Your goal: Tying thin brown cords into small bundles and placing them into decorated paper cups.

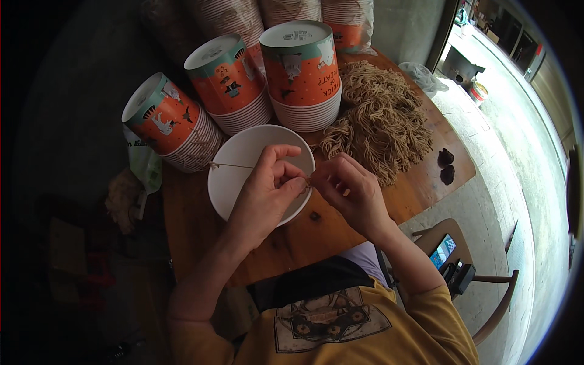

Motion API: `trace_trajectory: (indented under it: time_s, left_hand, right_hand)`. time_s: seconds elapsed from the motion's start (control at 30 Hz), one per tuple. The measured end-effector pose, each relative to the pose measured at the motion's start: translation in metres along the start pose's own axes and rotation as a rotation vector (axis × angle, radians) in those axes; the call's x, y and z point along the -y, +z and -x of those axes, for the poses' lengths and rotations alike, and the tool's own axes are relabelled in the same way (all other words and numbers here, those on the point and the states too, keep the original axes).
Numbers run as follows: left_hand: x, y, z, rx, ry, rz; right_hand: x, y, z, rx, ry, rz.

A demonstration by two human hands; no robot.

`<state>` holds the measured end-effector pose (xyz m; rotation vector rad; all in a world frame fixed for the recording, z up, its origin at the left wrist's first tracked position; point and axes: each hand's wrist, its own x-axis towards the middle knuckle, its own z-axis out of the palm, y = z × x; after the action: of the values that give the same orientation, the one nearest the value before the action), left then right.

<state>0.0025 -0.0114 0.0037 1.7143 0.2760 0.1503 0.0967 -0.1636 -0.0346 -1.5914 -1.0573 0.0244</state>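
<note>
A white round paper bucket [243, 146] sits in front of me on the wooden table, its open mouth facing up. A thin brown cord [234, 165] is knotted at its left rim and runs across the mouth toward my fingers. Over the right rim, my left hand [267, 188] pinches the cord between thumb and fingers. Right beside it, my right hand [354, 190] is closed in a pinch at the same spot on the rim. The cord's end between the fingertips is mostly hidden. A heap of cut brown cords [389, 121] lies just beyond my right hand.
Stacks of upturned orange and teal buckets [301, 79] stand behind the bucket, with plastic-wrapped stacks [347, 30] farther back. Two dark lumps [447, 165] lie near the table's right edge [459, 182]. A chair [453, 243] at right holds a phone [443, 250] and a black device [460, 277].
</note>
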Motion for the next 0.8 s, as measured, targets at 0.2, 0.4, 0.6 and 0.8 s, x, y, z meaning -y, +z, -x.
trace_trajectory:
  time_s: [0.2,0.4,0.6,0.8]
  left_hand:
    - [-0.002,0.002,-0.001,-0.021,-0.036,0.084]
    - [-0.003,-0.002,-0.003,-0.014,-0.068,0.119]
    - [0.000,-0.004,-0.006,0.020,-0.104,0.181]
    - [0.005,0.003,-0.004,0.056,0.020,0.074]
  right_hand:
    - [0.000,-0.007,-0.007,0.044,-0.172,0.193]
    - [0.003,-0.016,-0.014,0.095,-0.470,0.558]
    - [0.001,-0.017,-0.016,0.196,-0.557,0.672]
    - [-0.017,-0.002,-0.013,0.070,-0.154,0.049]
